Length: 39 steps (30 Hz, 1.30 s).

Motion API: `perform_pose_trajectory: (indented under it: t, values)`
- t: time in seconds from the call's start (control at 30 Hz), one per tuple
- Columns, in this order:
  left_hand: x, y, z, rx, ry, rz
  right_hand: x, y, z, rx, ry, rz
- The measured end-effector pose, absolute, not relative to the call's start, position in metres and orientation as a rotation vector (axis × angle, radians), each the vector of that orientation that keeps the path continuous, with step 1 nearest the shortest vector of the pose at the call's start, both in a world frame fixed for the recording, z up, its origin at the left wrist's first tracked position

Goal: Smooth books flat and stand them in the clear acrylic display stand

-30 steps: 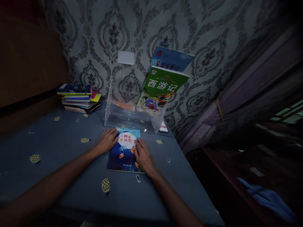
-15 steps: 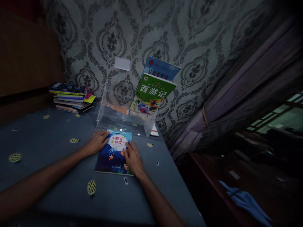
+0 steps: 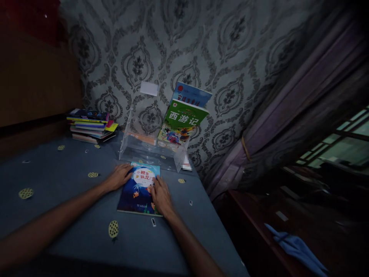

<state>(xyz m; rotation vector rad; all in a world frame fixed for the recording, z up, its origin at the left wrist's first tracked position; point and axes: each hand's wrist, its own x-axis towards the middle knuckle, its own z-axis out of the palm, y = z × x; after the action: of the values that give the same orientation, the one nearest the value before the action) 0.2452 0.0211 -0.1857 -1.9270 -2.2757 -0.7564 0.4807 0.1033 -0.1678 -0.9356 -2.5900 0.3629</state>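
Observation:
A blue picture book point(image 3: 137, 197) with fish and a white moon on its cover lies flat on the table, close to the front of a clear acrylic book stand point(image 3: 144, 152). At the book's left edge, my left hand point(image 3: 118, 177) rests with its fingertips on the cover. My right hand point(image 3: 162, 195) lies over the right edge, fingers stretched across the cover. Neither hand is wrapped round the book. In the stand's right half leans a green book point(image 3: 184, 120), with a blue book point(image 3: 193, 94) behind it.
A stack of books point(image 3: 89, 127) sits at the back left of the patterned tablecloth point(image 3: 69, 219). Behind is a papered wall with a small white card point(image 3: 149, 88). Right of the table hang a tied curtain point(image 3: 256, 134) and, lower down, a blue cloth point(image 3: 296, 246).
The camera view has shifted slightly, so the stand and books appear a little lower. Both hands stay in the same places on the blue picture book.

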Motion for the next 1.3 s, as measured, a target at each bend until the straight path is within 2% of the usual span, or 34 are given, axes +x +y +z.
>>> perform_pose_trajectory:
  t: [0.5,0.77,0.93,1.3]
  values:
    - [0.248,0.019,-0.179,-1.935,-2.281,-0.683,0.481,0.11,-0.172,-0.893,-2.56,0.462]
    - [0.247,0.02,-0.185,-1.91,-2.297,-0.677,0.454,0.158,-0.162,-0.955,-2.568,0.476]
    - [0.252,0.02,-0.184,-1.908,-2.296,-0.688,0.443,0.177,-0.173,-0.932,-2.487,0.432]
    - [0.241,0.022,-0.16,-2.095,-2.215,-0.557,0.462,0.189,-0.188,-0.806,-2.485,0.531]
